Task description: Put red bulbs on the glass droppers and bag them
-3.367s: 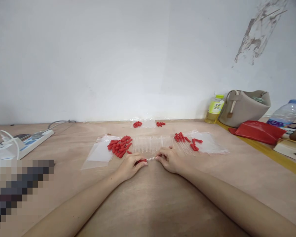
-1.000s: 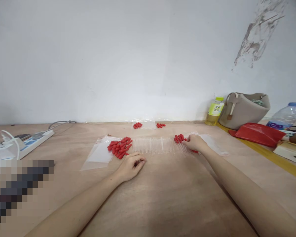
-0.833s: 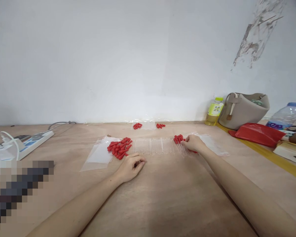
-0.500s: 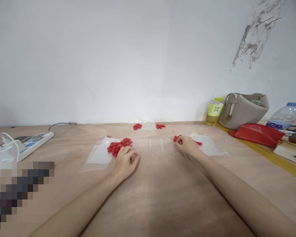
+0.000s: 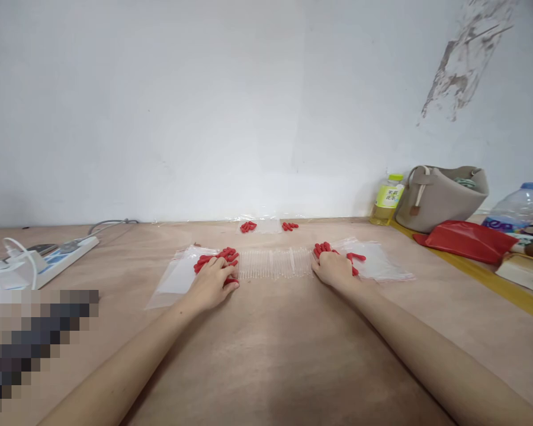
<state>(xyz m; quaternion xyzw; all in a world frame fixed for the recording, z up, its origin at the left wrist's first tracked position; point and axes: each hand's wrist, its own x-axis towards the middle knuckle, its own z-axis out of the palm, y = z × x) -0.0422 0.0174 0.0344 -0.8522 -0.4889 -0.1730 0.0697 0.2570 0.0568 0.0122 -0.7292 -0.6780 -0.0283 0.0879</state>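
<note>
Small red bulb-like pieces (image 5: 230, 254) lie heaped on the left, partly over a clear plastic bag (image 5: 173, 284). My left hand (image 5: 211, 283) rests on this heap, fingers apart, with one red piece showing beside the thumb. A row of thin clear tubes (image 5: 273, 264) lies side by side between my hands. At the row's right end, my right hand (image 5: 336, 271) is curled over a second group of red pieces (image 5: 323, 247). Its fingertips are hidden, so what they grip does not show. Another plastic bag (image 5: 384, 263) lies right of that hand.
By the wall, two small red groups (image 5: 249, 226) flank clear plastic (image 5: 269, 226). A yellow-capped bottle (image 5: 387, 201), grey bag (image 5: 444, 198), red pouch (image 5: 466, 241) and water bottle (image 5: 515, 207) stand or lie on the right. A power strip (image 5: 66, 260) is at left.
My left hand has shifted left, off the tubes' end and further over the red heap. My right hand has turned and lowered, with more of the red pieces behind it showing.
</note>
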